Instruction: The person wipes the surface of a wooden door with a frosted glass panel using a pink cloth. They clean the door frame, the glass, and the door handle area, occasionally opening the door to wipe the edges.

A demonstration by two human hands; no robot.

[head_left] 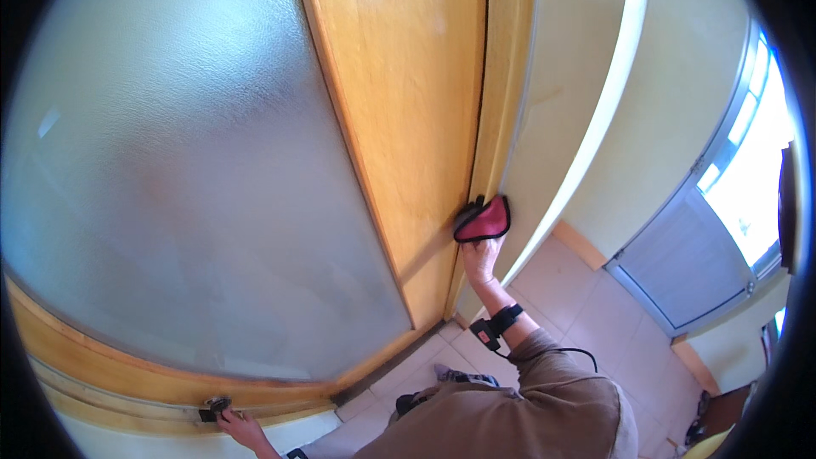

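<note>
A wooden door [408, 76] with a large frosted glass pane [210, 204] stands before me. On its left edge, my left hand [243, 428] has its fingers on a dark round door knob [218, 403]. A pink cloth [489, 222] with black edging is in my right hand [479, 259]. It lies against the other side of the door, where the door meets the wooden door frame [507, 108]. The cloth hides most of the right fingers.
Right of the frame is a pale wall [574, 64] with a bright white vertical strip [609, 121]. Farther right stands a grey metal door [688, 255] with a bright window in it. Light tiles [561, 293] cover the floor. A cable [583, 350] runs from my right wrist strap.
</note>
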